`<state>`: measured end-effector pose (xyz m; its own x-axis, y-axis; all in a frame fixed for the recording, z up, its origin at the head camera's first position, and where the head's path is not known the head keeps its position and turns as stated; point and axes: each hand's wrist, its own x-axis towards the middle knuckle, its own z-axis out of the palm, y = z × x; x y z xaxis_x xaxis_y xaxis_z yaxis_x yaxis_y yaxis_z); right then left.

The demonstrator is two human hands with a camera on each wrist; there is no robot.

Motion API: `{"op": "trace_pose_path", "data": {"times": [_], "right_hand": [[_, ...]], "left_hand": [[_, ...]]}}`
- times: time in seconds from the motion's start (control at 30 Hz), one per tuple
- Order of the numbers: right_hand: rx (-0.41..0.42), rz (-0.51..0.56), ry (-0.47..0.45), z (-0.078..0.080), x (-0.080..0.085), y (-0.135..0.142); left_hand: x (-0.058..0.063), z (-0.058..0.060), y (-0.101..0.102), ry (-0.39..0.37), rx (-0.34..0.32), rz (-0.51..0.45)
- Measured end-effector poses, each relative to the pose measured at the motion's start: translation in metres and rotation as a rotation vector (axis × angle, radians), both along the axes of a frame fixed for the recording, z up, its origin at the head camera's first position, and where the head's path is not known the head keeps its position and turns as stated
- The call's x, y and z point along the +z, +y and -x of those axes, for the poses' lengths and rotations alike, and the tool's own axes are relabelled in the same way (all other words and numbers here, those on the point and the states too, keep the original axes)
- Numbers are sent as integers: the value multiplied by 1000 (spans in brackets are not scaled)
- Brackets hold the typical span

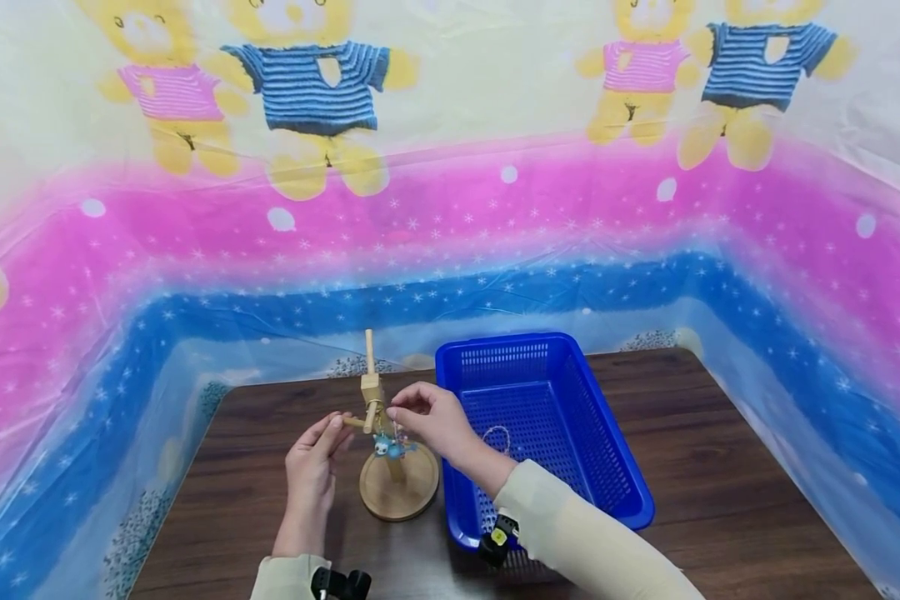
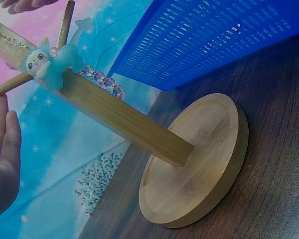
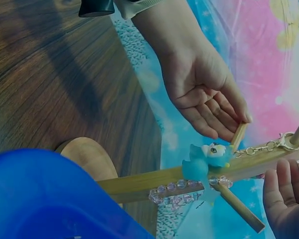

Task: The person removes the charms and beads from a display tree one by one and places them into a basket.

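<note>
A wooden stand (image 1: 396,471) with a round base, a square post and several pegs stands upright on the table. My left hand (image 1: 315,462) pinches the end of one peg (image 3: 238,134) between thumb and fingers. A keychain (image 2: 52,64) with a teal cat-like figure, clear pinkish beads and a gold-coloured chain hangs along the post; its ring (image 3: 288,141) is around a peg. My right hand (image 1: 438,421) is beside the upper post, near that ring, its fingers loosely bent. In the right wrist view, the right hand's thumb is mostly cut off at the frame edge.
A blue perforated basket (image 1: 607,417) stands right of the stand, beneath my right forearm. A beaded loop (image 1: 497,432) shows inside it, partly hidden by my wrist. A printed cloth with bears (image 1: 322,92) hangs behind the dark wooden table (image 1: 697,433).
</note>
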<state>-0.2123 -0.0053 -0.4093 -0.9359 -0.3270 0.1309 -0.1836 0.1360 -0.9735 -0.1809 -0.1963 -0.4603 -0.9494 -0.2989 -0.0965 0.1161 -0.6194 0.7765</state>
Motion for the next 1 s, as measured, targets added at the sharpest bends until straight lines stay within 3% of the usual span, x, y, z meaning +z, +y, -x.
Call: {"op": "trace_pose_path", "data": {"times": [0.47, 0.83, 1.0], "right_hand": [[-16, 12, 15, 6, -1, -13], [-67, -63, 130, 5, -5, -15], [-78, -61, 136, 4, -4, -15]], "left_hand": [[2, 0, 0, -51, -8, 14], [1, 1, -1, -54, -13, 17], [1, 2, 0, -53, -10, 14]]}}
